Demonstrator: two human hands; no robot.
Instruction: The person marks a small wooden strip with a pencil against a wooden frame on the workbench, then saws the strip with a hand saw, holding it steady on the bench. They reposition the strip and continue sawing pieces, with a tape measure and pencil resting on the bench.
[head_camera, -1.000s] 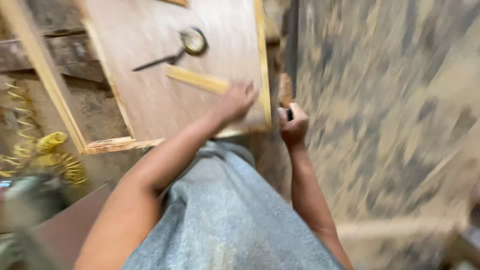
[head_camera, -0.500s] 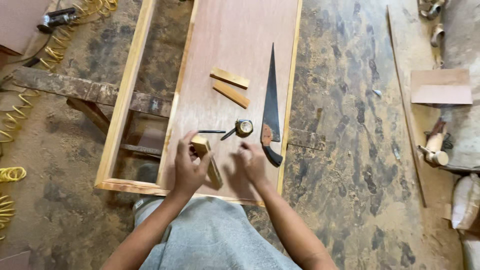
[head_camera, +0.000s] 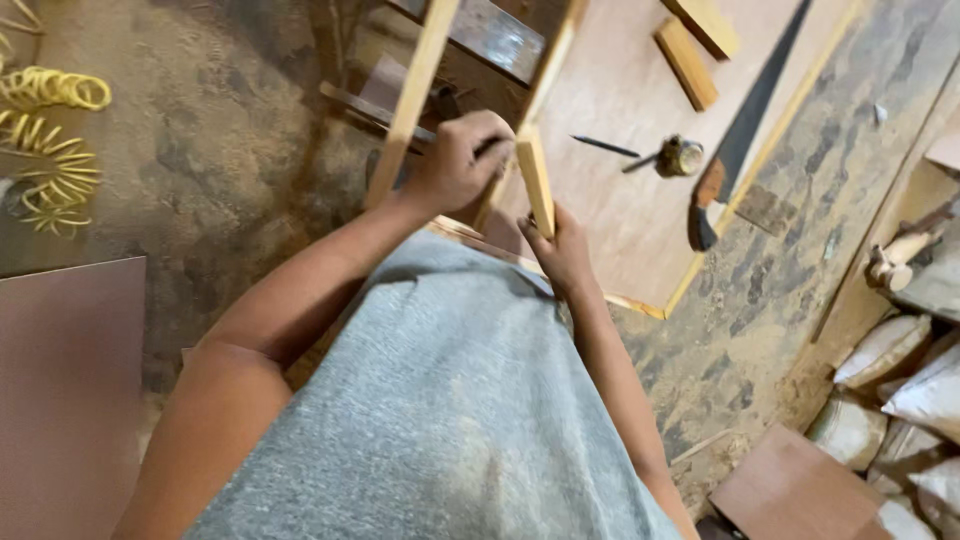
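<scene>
Plywood panel on the floor, edged by a pale wooden frame, serves as landmark. At its near edge the right hand pinches the lower end of a short wooden strip, held upright and slightly tilted over the panel. The left hand is curled shut beside the strip's upper end, over the frame rail; a dark tip shows at its fingers, the item not identifiable. Half a second ago the strip lay nearly flat under both hands at the panel's edge; it now stands raised. Farther along the panel lie a pencil, a round tape measure, a handsaw at the right edge, and two wood blocks beyond.
</scene>
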